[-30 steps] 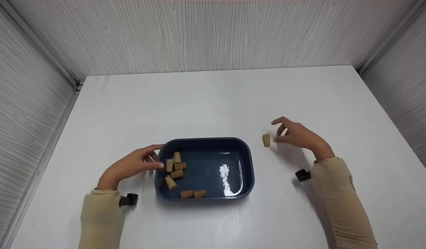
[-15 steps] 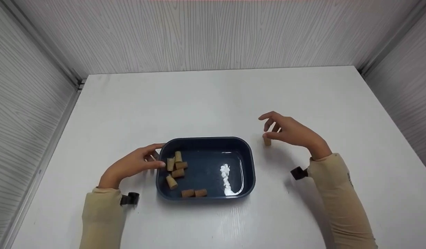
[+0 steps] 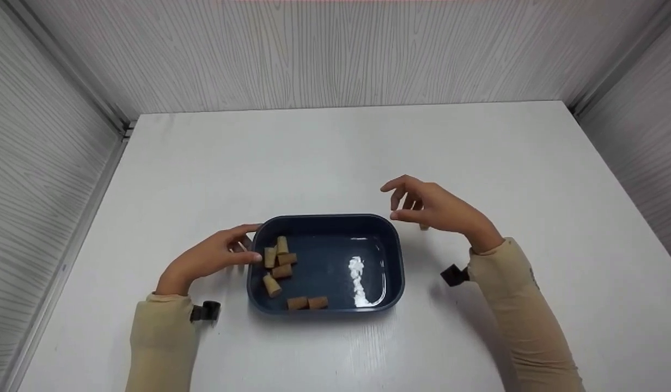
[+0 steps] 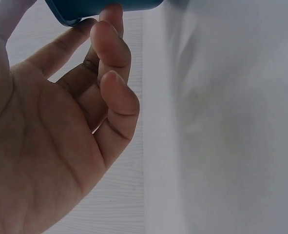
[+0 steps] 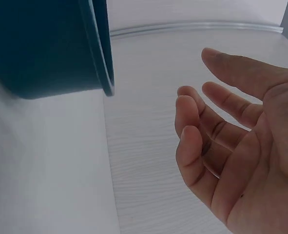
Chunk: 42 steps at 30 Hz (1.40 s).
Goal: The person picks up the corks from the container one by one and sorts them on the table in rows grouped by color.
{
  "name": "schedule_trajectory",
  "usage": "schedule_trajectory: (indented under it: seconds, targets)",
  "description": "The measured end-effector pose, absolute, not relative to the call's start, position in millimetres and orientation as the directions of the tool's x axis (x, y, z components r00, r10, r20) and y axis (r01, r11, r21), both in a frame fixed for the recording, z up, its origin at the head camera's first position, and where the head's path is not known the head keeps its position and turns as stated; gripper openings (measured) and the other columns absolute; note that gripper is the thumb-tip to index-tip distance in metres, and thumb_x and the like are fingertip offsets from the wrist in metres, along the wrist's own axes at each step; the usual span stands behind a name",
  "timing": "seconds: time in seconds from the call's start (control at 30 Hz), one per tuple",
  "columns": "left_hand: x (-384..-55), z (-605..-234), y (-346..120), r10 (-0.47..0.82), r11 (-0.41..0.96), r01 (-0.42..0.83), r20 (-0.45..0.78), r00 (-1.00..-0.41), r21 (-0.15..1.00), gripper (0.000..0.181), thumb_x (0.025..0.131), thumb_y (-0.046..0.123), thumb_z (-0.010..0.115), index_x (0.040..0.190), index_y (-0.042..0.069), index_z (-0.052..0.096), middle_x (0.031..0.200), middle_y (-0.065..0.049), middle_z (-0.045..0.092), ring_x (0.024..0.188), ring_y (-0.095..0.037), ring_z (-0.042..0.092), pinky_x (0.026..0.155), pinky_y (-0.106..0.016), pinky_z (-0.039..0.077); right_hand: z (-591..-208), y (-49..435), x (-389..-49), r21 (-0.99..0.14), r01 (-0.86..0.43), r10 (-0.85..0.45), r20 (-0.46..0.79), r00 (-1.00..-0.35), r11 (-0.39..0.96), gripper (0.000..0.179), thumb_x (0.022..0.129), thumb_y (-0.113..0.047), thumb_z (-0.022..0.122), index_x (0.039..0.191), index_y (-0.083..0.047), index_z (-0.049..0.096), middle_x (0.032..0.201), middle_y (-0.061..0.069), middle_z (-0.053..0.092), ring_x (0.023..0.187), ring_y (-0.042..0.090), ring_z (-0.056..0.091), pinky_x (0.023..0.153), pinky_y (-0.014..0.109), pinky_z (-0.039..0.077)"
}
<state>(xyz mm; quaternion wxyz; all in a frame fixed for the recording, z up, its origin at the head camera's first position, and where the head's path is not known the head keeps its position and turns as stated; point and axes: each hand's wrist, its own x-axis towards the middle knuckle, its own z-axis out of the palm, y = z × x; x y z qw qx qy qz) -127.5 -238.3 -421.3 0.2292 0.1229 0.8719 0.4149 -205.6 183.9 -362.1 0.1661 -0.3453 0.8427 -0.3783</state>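
Observation:
A dark blue rectangular tub (image 3: 335,311) stands on the white table, with several tapered corks (image 3: 282,271) lying inside, mostly along its left end. My left hand (image 3: 207,257) holds the tub at that end; its thumb lies over the rim while the fingers stay outside, the fingertips (image 4: 109,46) right at the tub's wall in the left wrist view. Just off the tub's far right corner, my right hand (image 3: 436,207) hovers with loosely bent fingers and nothing between them. Under it a single cork (image 3: 424,227) lies on the table, mostly hidden by the hand.
Pale wood-grain panels (image 3: 335,54) rise behind the table and at both sides. A small black camera mount sticks out from each sleeve, the left mount (image 3: 206,311) near the tub's left side and the right mount (image 3: 454,275) to its right.
My right hand has moved left, passing over the lone cork, toward the tub's far right corner. That cork stays where it was on the table. My left hand keeps its hold on the tub.

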Motion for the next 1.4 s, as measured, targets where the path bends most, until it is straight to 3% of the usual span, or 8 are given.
schedule_trajectory:
  seconds: [0.27,0.73,1.23,1.4]
  targets:
    - [-131,-422,-238,0.409,0.610,0.018,-0.295,-0.863,0.792,0.068,0.090,0.035,0.068,0.148,0.014,0.039,0.106,-0.012,0.059,0.087,-0.019,0.054,0.076,-0.034,0.042,-342,154,-198,-0.704,-0.565,-0.790,0.010,-0.614,0.430,0.043,0.092,-0.018,0.067,0.131,-0.011,0.051,0.100,0.005,0.064,0.085,0.017,0.065,0.078,0.033,0.052]
    - [-132,-421,-237,0.420,0.607,0.025,-0.294,-0.859,0.795,0.068,0.090,0.034,0.068,0.148,0.014,0.039,0.105,-0.012,0.059,0.087,-0.019,0.054,0.076,-0.033,0.042,-334,101,-192,-0.697,-0.615,-0.879,-0.046,-0.474,0.368,0.044,0.093,-0.016,0.064,0.135,-0.015,0.049,0.105,0.006,0.064,0.082,0.016,0.067,0.077,0.030,0.052]
    - [-130,-422,-239,0.419,0.609,0.019,-0.302,-0.856,0.793,0.069,0.091,0.036,0.067,0.149,0.013,0.037,0.106,-0.012,0.060,0.087,-0.019,0.055,0.078,-0.035,0.043,-358,54,-192,-0.664,-0.701,-0.959,-0.096,-0.266,0.260,0.043,0.092,-0.016,0.066,0.134,-0.014,0.055,0.108,0.014,0.061,0.084,0.016,0.057,0.077,0.027,0.048]
    - [-130,-422,-239,0.422,0.610,0.025,-0.298,-0.856,0.792,0.069,0.091,0.036,0.067,0.149,0.014,0.037,0.106,-0.012,0.060,0.087,-0.019,0.056,0.077,-0.034,0.043,-366,47,-192,-0.676,-0.693,-0.965,-0.117,-0.234,0.250,0.043,0.092,-0.015,0.066,0.133,-0.011,0.056,0.107,0.012,0.059,0.087,0.020,0.057,0.080,0.036,0.050]
